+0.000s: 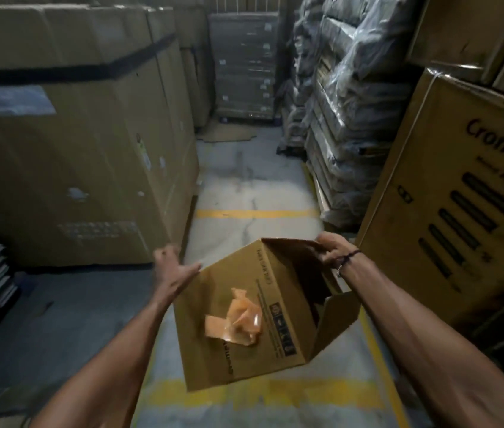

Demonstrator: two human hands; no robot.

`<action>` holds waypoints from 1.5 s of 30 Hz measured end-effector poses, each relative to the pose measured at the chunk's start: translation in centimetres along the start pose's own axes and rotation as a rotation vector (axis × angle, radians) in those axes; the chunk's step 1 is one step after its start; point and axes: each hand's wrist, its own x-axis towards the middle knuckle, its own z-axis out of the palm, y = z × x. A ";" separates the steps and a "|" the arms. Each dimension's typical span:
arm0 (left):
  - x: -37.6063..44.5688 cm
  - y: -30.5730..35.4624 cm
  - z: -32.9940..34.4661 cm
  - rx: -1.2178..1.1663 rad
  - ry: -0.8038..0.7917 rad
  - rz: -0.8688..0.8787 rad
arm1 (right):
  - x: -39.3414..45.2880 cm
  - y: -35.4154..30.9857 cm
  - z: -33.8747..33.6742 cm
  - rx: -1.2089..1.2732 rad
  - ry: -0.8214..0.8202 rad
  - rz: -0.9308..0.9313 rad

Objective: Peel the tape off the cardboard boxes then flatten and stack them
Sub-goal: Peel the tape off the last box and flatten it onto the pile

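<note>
here right hand grips cardboard box; carton reads "cromp".

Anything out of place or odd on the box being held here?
Yes: a crumpled wad of orange-brown tape sits on the outer side of the small open brown cardboard box, loose or stuck, not discarded.

Left hand seemingly open; right hand gripping.
</note>
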 end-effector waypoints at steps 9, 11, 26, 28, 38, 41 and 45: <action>-6.2 16.0 -6.6 0.287 -0.008 0.817 | -10.3 -7.6 11.0 0.279 0.071 -0.233; -6.6 15.9 -9.2 0.194 0.096 0.829 | -12.6 -7.3 12.5 0.443 0.080 -0.304; -5.9 8.5 -20.3 0.070 0.088 0.826 | -17.5 2.8 23.5 -0.246 -0.095 -0.450; -4.9 7.5 -21.4 0.080 0.035 0.816 | -18.1 2.0 23.9 -0.182 -0.128 -0.610; -4.4 8.2 -23.5 0.130 -0.183 0.905 | -21.5 -0.3 24.8 -0.381 -0.067 -0.987; -4.7 9.1 -23.4 0.126 -0.264 0.885 | -20.7 -0.8 25.1 -0.456 0.011 -1.042; -4.5 9.9 -23.0 -0.055 -0.312 0.620 | -19.7 -1.1 25.8 -0.446 0.064 -1.068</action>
